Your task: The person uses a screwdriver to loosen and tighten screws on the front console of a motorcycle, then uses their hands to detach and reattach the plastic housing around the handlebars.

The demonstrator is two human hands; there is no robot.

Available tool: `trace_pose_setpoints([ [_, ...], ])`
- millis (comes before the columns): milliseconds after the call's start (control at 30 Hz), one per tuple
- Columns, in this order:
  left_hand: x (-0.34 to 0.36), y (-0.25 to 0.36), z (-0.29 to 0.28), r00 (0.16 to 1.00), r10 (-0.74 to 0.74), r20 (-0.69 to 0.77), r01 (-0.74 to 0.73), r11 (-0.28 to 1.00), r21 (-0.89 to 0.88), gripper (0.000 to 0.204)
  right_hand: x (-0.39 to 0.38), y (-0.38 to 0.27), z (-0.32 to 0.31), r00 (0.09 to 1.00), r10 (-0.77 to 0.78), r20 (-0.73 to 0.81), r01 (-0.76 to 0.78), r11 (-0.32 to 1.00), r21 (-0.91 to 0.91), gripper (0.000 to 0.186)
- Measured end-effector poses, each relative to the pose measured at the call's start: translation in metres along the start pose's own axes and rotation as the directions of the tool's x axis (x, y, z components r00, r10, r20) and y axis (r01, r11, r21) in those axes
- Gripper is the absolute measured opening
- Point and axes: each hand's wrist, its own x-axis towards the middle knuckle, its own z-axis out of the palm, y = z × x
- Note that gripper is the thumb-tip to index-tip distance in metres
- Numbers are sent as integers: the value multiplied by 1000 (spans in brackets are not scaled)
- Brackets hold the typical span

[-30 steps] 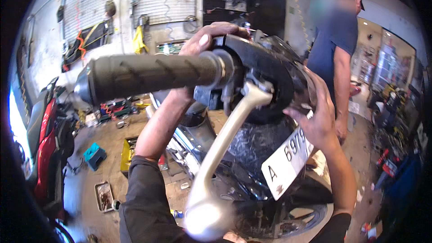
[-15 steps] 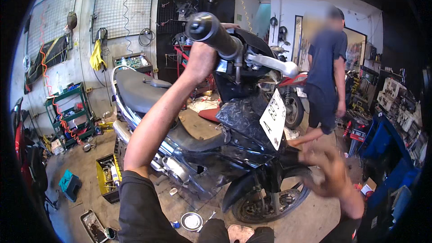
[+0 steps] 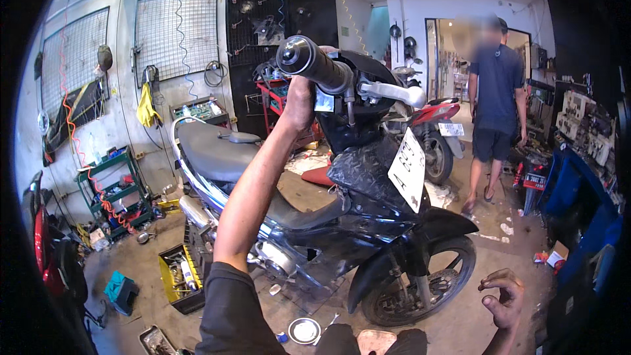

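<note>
My left hand (image 3: 301,102) reaches up behind the black rubber grip of a motorcycle's handlebar (image 3: 322,72). A bit of skin shows above the bar, so the hand seems wrapped round it; most of its fingers are hidden. A silver brake lever (image 3: 394,93) sticks out beside the grip. The black motorcycle (image 3: 348,236) stands before me with its front wheel (image 3: 420,286) turned to the right. Low at the right, my right hand (image 3: 505,299) hangs in the air beyond that wheel. Its fingers are curled, apart from the thumb, and hold nothing.
A yellow-and-black toolbox (image 3: 181,279) lies left of the motorcycle. Near my knees are a round dish (image 3: 304,331) and a wrench. A person (image 3: 496,92) stands at the back right by a red motorcycle (image 3: 437,125). A green tool cart (image 3: 112,190) stands by the left wall.
My right hand has dropped down and away from the motorcycle's front. My left hand stays at the handlebar. The other person has walked farther off, and my view has shifted slightly.
</note>
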Motion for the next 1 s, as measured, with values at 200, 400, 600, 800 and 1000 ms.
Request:
trace_pose_setpoints([
  [200, -3, 0, 3, 998, -43, -45, 39, 996, -82, 58, 18, 19, 1, 993, -55, 102, 65, 993, -94, 32],
  [400, -2, 6, 14, 997, -37, -74, 32, 997, -72, 58, 109, 4, 8, 970, -214, 115, 230, 961, -151, 21],
  [600, -7, 5, 3, 995, -48, -85, 45, 999, -28, 57, 285, -41, 74, 795, -597, 107, 605, 791, -91, 22],
  [800, -3, 15, -4, 998, -67, -10, 67, 995, 68, 70, 363, -95, 134, 760, -645, -78, 643, 764, -52, 24],
  [1000, 3, -3, -17, 992, -119, -51, 121, 992, 34, 53, 396, -68, 185, 635, -768, -85, 751, 639, -166, 35],
])
